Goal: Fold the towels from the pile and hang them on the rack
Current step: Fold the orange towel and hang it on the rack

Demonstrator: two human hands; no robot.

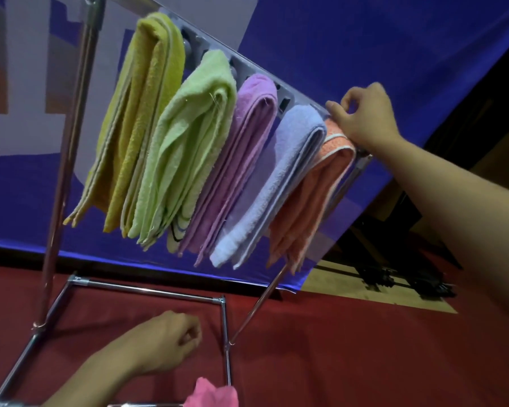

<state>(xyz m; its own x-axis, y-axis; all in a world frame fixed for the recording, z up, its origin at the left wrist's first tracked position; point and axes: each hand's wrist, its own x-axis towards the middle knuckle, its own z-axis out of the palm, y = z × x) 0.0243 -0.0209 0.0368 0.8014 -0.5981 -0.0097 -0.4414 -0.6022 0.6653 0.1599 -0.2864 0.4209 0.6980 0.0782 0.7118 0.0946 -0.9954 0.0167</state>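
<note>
Pink towel [212, 393]: bottom centre of frame, unfolded, just below L hand [162, 342] (fingers loosely curled, holding nothing). R hand [365, 113] upper right, pinching orange towel [321, 183] atop rack [285, 92]; L hand nearer

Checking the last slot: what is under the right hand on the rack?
The right hand rests on the folded orange towel draped over the silver metal rack. The bar beneath is covered.
</note>
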